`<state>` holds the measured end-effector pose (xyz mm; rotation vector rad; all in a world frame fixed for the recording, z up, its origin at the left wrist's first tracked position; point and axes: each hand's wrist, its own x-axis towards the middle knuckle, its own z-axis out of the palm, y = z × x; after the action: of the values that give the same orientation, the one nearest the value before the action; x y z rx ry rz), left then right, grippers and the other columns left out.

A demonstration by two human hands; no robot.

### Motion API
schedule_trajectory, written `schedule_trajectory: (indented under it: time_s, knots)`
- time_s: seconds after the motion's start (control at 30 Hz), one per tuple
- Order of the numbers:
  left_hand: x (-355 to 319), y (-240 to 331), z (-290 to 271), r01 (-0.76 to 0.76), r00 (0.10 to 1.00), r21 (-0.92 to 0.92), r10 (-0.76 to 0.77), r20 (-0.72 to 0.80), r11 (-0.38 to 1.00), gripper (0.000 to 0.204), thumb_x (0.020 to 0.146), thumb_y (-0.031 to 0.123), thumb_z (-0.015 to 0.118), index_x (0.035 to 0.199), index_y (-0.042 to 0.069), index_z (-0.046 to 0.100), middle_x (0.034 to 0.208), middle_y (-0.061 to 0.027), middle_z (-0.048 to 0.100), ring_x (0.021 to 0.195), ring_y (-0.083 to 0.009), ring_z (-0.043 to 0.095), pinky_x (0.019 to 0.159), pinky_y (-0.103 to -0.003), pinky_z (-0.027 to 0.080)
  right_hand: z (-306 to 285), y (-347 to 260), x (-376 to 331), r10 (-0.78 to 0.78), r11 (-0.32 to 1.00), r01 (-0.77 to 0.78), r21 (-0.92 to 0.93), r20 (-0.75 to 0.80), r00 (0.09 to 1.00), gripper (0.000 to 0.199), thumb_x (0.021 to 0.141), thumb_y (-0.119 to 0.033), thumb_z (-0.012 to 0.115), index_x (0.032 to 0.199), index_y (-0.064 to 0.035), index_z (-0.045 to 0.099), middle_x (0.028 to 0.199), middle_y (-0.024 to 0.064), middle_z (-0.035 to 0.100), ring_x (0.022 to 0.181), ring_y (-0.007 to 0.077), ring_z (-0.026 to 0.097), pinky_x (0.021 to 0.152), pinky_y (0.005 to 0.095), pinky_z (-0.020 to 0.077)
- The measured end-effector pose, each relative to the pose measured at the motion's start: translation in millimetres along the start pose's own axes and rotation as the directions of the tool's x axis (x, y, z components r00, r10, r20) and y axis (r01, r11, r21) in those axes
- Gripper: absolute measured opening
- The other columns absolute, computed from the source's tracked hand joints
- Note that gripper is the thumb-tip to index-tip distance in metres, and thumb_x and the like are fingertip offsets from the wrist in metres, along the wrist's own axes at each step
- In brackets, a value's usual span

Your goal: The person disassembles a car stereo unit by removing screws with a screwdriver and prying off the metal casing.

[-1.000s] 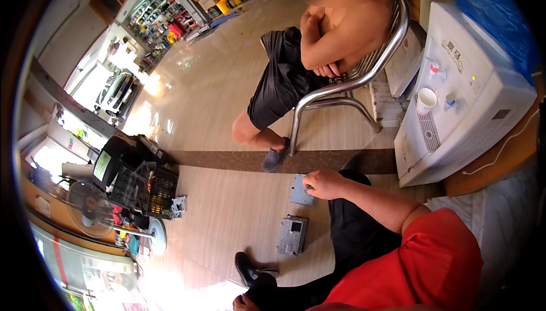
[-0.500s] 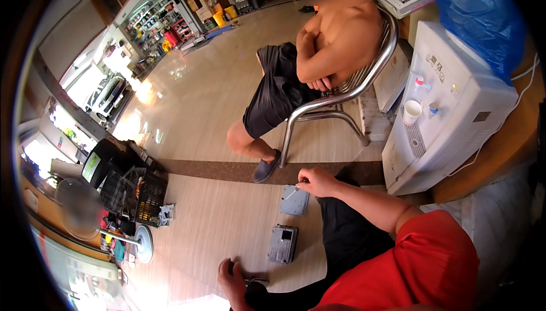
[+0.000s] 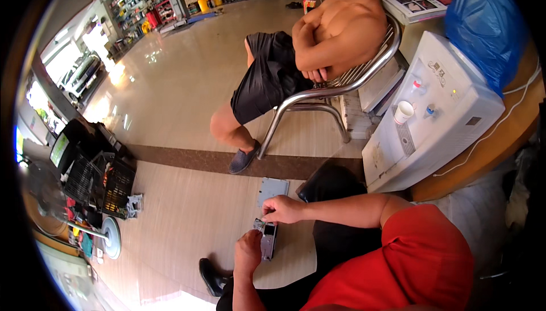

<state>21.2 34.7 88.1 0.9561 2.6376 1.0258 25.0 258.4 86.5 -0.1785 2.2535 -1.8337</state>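
Grey metal module point(image 3: 267, 241), small and box-shaped, is being gripped low over the tiled floor point(image 3: 187, 220), between the knees. It is being steadied from below by the left hand point(image 3: 248, 252), closed around its near end, while its far end is being pinched by the right hand point(image 3: 282, 209), apparently so small parts can be worked. A flat grey plate point(image 3: 273, 189) is lying just beyond; farther off, a seated person's chair point(image 3: 335, 92) and a white water dispenser point(image 3: 435, 114).
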Motion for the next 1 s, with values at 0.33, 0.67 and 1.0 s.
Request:
schedule_trajectory:
  time_s: [0.33,0.67,1.0]
  knots:
    - [8,-35,-9,0.026,0.999,0.222,-0.017,-0.043,0.975,0.011,0.086,0.011,0.058,0.077,0.005,0.057,0.075,-0.0171,0.063,0.072,-0.0387,0.062,0.062,-0.048,0.049,12,-8,80,0.014,0.779,0.363,-0.510,0.594,0.805,0.027,0.078,-0.021,0.071,0.100,-0.0045,0.066,0.090,0.0160,0.068,0.087,0.0311,0.065,0.072,0.0414,0.0510]
    - [12,-41,-17,0.101,0.995,0.166,-0.103,0.001,0.981,0.010,0.086,0.011,0.062,0.078,0.005,0.059,0.075,-0.0164,0.063,0.073,-0.0383,0.062,0.062,-0.047,0.049,14,19,76,0.131,0.675,0.396,-0.622,0.629,0.766,0.023,0.077,-0.012,0.064,0.097,-0.0019,0.068,0.091,0.0200,0.068,0.089,0.0371,0.065,0.075,0.0469,0.0525]
    - [21,-36,-20,0.253,0.960,0.217,-0.272,0.065,0.943,0.011,0.085,0.014,0.064,0.088,0.004,0.063,0.085,-0.0175,0.066,0.082,-0.0376,0.063,0.072,-0.045,0.050,0,43,79,0.318,0.562,0.330,-0.758,0.566,0.760,0.015,0.079,-0.006,0.058,0.091,0.0003,0.065,0.088,0.0198,0.067,0.086,0.0372,0.066,0.071,0.0465,0.0529]
